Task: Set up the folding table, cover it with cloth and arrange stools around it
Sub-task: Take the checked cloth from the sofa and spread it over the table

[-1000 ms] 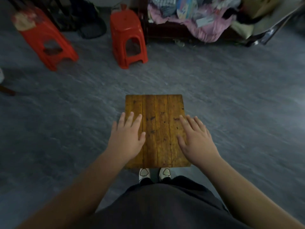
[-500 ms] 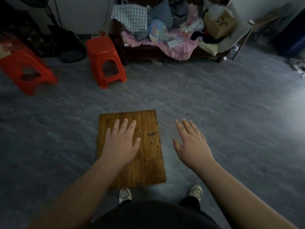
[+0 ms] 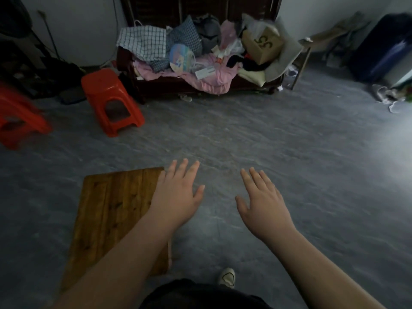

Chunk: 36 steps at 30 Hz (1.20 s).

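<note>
Two bare hands reach forward over a grey, streaked floor [image 3: 256, 134], both palm-down with fingers spread and nothing held. The left hand [image 3: 178, 197] sits at lower centre of the frame, its little-finger edge overlapping the right edge of the wooden table [image 3: 111, 210]; whether it touches the wood or hangs above it cannot be told. The right hand [image 3: 265, 206] is lower right of centre, over bare floor and apart from the table.

The table fills the lower left of the frame. Only its top shows: a rectangular slab of narrow planks running lengthwise away from the person, amber-brown with dark stains and visible grain, its far corners slightly rounded. Its legs are out of sight, so it cannot be told whether they are folded or opened. The left forearm crosses its near right corner.

One red plastic stool [image 3: 111, 101] stands upright at upper left, with an arched opening in its side. A second red stool [image 3: 17, 117] is at the left edge, partly cut off. At upper centre a dark wooden bench [image 3: 178, 88] is heaped with things: a checked cloth [image 3: 145, 43], pink fabric [image 3: 214, 76] and a cardboard box [image 3: 263, 44]. A white shoe [image 3: 227, 277] shows at the bottom, right of the table.
</note>
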Motion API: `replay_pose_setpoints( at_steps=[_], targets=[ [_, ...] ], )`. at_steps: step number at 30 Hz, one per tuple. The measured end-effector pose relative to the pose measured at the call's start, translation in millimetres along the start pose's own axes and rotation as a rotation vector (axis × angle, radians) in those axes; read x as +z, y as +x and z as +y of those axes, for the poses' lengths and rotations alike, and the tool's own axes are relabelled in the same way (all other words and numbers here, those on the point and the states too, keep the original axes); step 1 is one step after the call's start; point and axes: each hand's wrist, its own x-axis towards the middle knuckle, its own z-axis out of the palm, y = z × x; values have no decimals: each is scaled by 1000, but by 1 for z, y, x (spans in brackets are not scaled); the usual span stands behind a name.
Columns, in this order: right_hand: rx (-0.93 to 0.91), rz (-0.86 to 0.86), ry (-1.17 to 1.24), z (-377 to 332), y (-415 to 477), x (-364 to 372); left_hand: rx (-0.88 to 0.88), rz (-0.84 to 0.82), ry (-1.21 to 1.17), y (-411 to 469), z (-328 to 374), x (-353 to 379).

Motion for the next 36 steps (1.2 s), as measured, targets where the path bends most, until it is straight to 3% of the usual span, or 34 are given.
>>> replay_pose_setpoints(
  at_steps=[12,19,28,36],
  targets=[
    [-110,-5,39,11,123,-48,-143,-10,-20,99,-3,-17],
    [-204,-4,-12,-36,272,-63,-201,41,-53,217,-69,-40],
    [-247,-36,-36,-107,459,-89,-255,-30,-5,367,-153,-95],
    [-277,-69,3,-117,620,-97,-317,89,-30,509,-198,-131]
  ],
)
